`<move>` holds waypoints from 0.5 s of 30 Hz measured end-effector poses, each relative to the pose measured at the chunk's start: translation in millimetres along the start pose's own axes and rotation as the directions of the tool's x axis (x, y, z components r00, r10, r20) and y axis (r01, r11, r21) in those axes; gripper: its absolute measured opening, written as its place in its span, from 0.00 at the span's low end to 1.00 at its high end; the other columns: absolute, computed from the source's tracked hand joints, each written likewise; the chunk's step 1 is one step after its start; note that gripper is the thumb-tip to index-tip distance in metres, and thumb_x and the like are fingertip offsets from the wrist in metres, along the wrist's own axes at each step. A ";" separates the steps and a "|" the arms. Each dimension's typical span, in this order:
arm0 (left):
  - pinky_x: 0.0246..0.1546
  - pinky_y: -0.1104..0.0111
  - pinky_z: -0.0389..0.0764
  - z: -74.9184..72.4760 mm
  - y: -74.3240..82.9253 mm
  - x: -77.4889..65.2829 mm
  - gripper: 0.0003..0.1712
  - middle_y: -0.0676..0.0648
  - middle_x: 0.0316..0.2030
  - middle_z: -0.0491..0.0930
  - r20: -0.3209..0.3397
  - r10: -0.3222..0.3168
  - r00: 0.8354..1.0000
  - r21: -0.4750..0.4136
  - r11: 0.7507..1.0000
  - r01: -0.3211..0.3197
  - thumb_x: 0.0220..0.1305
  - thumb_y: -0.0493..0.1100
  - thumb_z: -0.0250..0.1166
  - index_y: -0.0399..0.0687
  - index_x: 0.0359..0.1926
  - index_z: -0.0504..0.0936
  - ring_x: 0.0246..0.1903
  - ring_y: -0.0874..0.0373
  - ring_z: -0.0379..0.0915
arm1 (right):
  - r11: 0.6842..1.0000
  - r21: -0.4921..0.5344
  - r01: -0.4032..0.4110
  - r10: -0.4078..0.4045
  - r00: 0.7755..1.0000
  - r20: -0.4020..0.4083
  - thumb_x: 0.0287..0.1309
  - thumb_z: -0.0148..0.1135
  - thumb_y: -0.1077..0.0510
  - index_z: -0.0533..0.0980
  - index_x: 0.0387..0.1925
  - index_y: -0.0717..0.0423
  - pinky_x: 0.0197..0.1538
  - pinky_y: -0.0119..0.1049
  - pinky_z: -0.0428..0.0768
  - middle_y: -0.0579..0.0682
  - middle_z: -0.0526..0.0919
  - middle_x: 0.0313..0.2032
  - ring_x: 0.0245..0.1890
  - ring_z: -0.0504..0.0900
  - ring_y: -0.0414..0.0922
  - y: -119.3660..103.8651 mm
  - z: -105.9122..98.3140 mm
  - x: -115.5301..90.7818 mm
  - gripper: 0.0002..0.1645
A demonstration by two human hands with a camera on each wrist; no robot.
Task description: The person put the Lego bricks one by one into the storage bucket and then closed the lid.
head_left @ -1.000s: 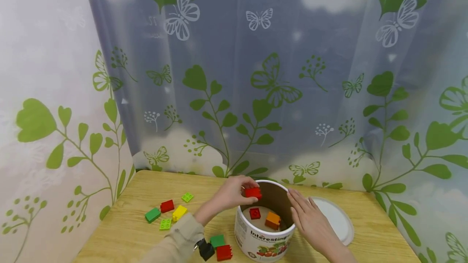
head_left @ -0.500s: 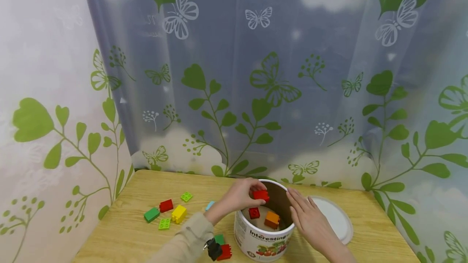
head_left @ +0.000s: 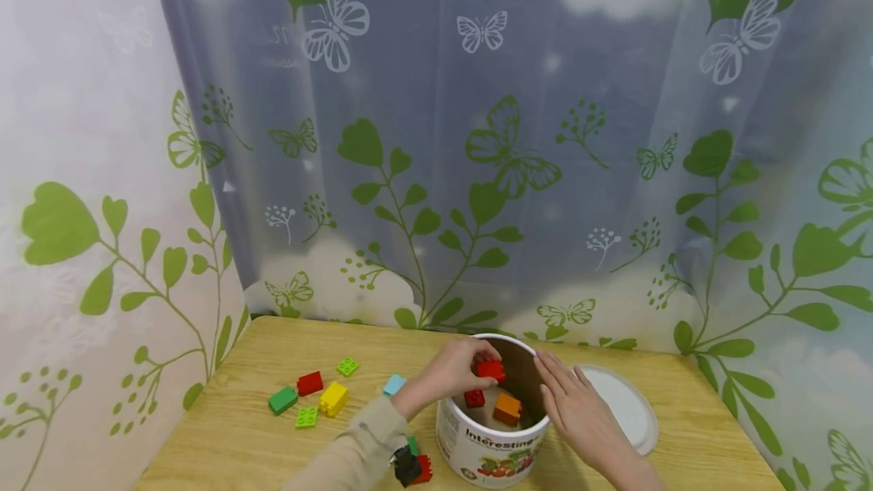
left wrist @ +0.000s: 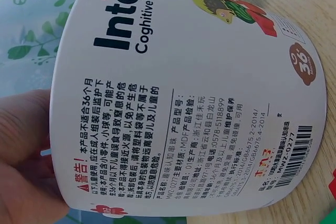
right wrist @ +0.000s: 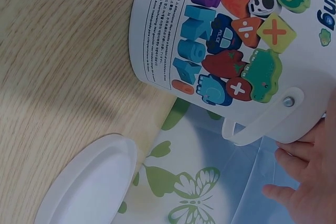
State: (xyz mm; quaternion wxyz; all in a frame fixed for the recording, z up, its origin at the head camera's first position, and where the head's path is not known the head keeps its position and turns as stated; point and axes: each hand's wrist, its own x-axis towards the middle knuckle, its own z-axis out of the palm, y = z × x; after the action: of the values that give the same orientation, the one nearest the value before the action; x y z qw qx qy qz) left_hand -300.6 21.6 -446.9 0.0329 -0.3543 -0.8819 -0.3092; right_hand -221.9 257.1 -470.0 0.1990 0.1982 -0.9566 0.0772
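My left hand (head_left: 453, 367) pinches a red toy brick (head_left: 489, 370) inside the mouth of a white round bucket (head_left: 453, 430). Two bricks lie on the bucket's floor, a small red brick (head_left: 474, 398) and an orange brick (head_left: 507, 408). On the right, my right hand (head_left: 583, 411) rests its straight fingers against the bucket's rim. The right wrist view shows that hand (right wrist: 310, 166) beside the bucket's white handle (right wrist: 268, 119). In the left wrist view the bucket's printed wall (left wrist: 184, 98) hides the held brick and most of the left hand (left wrist: 26, 156).
Left on the wooden table lie a green brick (head_left: 283, 400), a red brick (head_left: 310, 383), a yellow brick (head_left: 333, 398), two lime bricks (head_left: 306, 417) and a light blue brick (head_left: 394, 384). More bricks sit partly behind the left wrist. A white lid (head_left: 624, 408) lies right of the bucket.
My left hand has moved right and a little lower into the bucket with the red brick. The light blue brick has come into view behind the wrist. My right hand has stayed put.
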 end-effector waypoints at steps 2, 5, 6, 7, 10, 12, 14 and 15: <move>0.41 0.76 0.79 -0.2 1.0 -0.6 0.17 0.50 0.41 0.86 0.008 0.000 1.000 0.022 1.000 0.000 0.56 0.41 0.78 0.45 0.47 0.86 0.40 0.63 0.80 | 1.000 0.002 -0.001 0.001 1.000 0.003 0.74 0.54 0.56 0.70 0.71 0.59 0.71 0.58 0.65 0.54 0.69 0.72 0.71 0.68 0.52 -0.5 -0.9 0.0 0.28; 0.40 0.76 0.79 -0.8 2.6 -1.9 0.17 0.50 0.42 0.85 0.017 0.002 1.000 0.053 0.999 -0.003 0.56 0.41 0.77 0.45 0.47 0.86 0.40 0.62 0.79 | 1.000 0.011 -0.005 0.005 1.000 0.007 0.74 0.54 0.56 0.70 0.71 0.59 0.71 0.58 0.65 0.54 0.69 0.72 0.72 0.68 0.52 -1.1 -1.9 0.2 0.28; 0.40 0.76 0.79 -0.9 2.6 -2.2 0.17 0.50 0.42 0.85 0.018 0.008 1.000 0.062 0.998 -0.009 0.56 0.40 0.77 0.45 0.47 0.86 0.40 0.62 0.79 | 1.000 0.011 -0.005 0.005 1.000 0.009 0.74 0.54 0.55 0.69 0.71 0.59 0.72 0.58 0.65 0.54 0.69 0.72 0.72 0.68 0.52 -1.1 -2.1 0.3 0.28; 0.40 0.76 0.78 -1.2 2.9 -2.6 0.17 0.50 0.42 0.85 0.021 0.010 1.000 0.072 0.997 -0.012 0.56 0.40 0.77 0.46 0.47 0.86 0.40 0.62 0.79 | 1.000 0.011 -0.005 0.005 1.000 0.011 0.74 0.53 0.55 0.69 0.71 0.59 0.72 0.58 0.64 0.54 0.69 0.72 0.72 0.68 0.52 -1.1 -2.3 0.4 0.28; 0.40 0.76 0.78 -1.2 3.1 -3.1 0.17 0.51 0.42 0.85 0.032 0.020 0.999 0.097 0.995 -0.023 0.56 0.40 0.77 0.46 0.47 0.86 0.40 0.62 0.79 | 1.000 0.013 -0.004 0.003 1.000 0.014 0.74 0.53 0.55 0.69 0.71 0.59 0.72 0.58 0.64 0.54 0.69 0.72 0.72 0.67 0.52 -0.9 -3.1 0.2 0.28; 0.41 0.75 0.79 -0.9 3.1 -3.2 0.17 0.51 0.43 0.85 0.045 0.015 0.999 0.100 0.995 -0.019 0.56 0.40 0.77 0.47 0.48 0.86 0.41 0.62 0.79 | 1.000 0.013 -0.003 0.003 1.000 0.016 0.75 0.53 0.55 0.69 0.71 0.59 0.72 0.58 0.64 0.54 0.68 0.72 0.72 0.67 0.52 -0.8 -3.1 0.1 0.28; 0.43 0.75 0.79 -0.6 2.8 -3.3 0.18 0.51 0.44 0.85 0.052 0.010 0.999 0.090 0.996 -0.015 0.57 0.40 0.77 0.47 0.49 0.86 0.42 0.62 0.80 | 1.000 0.016 -0.003 0.003 1.000 0.014 0.74 0.53 0.56 0.69 0.71 0.59 0.72 0.58 0.64 0.54 0.69 0.72 0.72 0.67 0.52 -0.8 -2.8 -0.1 0.28; 0.45 0.74 0.80 -0.3 2.4 -3.4 0.18 0.51 0.45 0.85 0.050 0.011 0.999 0.073 0.997 -0.015 0.57 0.40 0.76 0.47 0.49 0.86 0.43 0.61 0.80 | 1.000 0.018 -0.004 0.004 1.000 0.013 0.74 0.53 0.56 0.69 0.71 0.59 0.72 0.58 0.64 0.54 0.69 0.72 0.72 0.67 0.52 -0.9 -2.4 -0.1 0.28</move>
State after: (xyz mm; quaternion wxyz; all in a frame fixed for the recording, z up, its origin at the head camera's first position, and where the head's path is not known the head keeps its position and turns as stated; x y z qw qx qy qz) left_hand -296.7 20.7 -446.3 0.0258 -0.3661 -0.8909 -0.2676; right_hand -220.6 256.8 -467.9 0.1907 0.1985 -0.9576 0.0849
